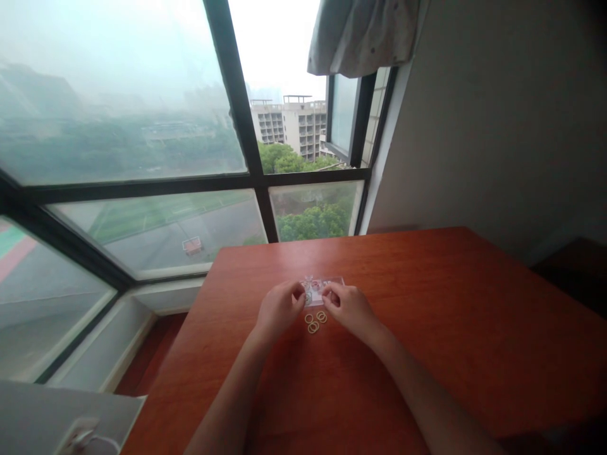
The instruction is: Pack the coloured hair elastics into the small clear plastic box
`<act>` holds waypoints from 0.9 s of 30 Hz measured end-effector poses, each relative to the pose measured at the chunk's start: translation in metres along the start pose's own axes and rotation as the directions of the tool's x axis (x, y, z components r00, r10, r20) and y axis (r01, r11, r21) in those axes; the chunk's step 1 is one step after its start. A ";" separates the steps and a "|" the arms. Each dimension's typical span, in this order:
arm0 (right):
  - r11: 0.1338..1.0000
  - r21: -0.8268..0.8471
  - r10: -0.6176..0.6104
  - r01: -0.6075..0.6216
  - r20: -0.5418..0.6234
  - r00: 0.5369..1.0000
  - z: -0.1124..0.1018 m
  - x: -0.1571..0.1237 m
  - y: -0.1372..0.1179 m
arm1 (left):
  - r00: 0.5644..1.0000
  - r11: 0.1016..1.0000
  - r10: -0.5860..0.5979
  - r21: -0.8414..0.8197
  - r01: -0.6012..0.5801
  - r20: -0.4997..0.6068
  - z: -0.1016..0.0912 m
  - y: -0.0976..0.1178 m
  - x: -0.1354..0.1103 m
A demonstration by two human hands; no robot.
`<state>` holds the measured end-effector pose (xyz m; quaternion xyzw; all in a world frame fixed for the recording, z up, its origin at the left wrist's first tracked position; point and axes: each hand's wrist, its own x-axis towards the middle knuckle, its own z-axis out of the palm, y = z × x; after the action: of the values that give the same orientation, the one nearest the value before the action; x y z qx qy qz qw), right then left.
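A small see-through plastic box or packet lies on the table, with small coloured pieces in or on it, too small to make out. My left hand is at its left side, thumb and fingertips closed in a pinch. My right hand pinches at its right side, fingers curled. Whatever is between the fingertips of either hand is too small to tell. Just in front of the packet, nearer to me, lie several pale yellow rings, some overlapping, between my two wrists.
The reddish-brown wooden table reaches far to the right. Large dark-framed windows stand behind and to the left, with one pane swung outward. A curtain hangs above, and a grey wall rises at the right.
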<state>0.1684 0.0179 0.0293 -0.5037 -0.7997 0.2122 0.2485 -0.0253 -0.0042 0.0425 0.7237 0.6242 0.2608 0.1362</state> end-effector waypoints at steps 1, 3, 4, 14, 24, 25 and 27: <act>1.000 -0.011 0.009 -0.009 0.019 1.000 -0.001 0.000 0.000 | 1.000 1.000 -0.006 0.025 0.006 0.012 0.000 -0.001 0.000; 0.999 -0.033 0.027 -0.024 0.071 0.997 -0.002 -0.001 0.001 | 0.999 0.998 -0.006 0.061 0.004 0.036 0.001 -0.002 0.000; 0.999 -0.044 0.032 -0.027 0.100 0.994 -0.002 -0.001 0.001 | 0.999 0.997 -0.006 0.075 0.003 0.043 0.001 -0.003 -0.001; 0.976 -0.214 0.093 -0.046 0.218 0.971 0.002 -0.004 -0.005 | 0.999 0.990 -0.014 0.144 0.008 0.041 -0.007 -0.007 -0.001; 0.997 -0.082 0.015 0.001 0.196 0.980 0.011 -0.004 0.004 | 0.987 0.991 0.104 0.077 -0.114 0.119 -0.016 -0.002 -0.003; 0.999 -0.042 0.007 0.001 0.177 0.984 0.010 -0.003 0.006 | 0.981 0.988 0.125 0.069 -0.136 0.146 -0.017 -0.001 -0.004; 0.999 0.043 0.008 -0.013 0.113 0.994 0.008 0.000 0.008 | 0.969 0.986 0.144 0.053 -0.158 0.199 -0.017 0.000 -0.005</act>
<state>0.1696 0.0204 0.0184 -0.4894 -0.8050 0.2592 0.2128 -0.0345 -0.0116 0.0555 0.7954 0.5596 0.1771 0.1512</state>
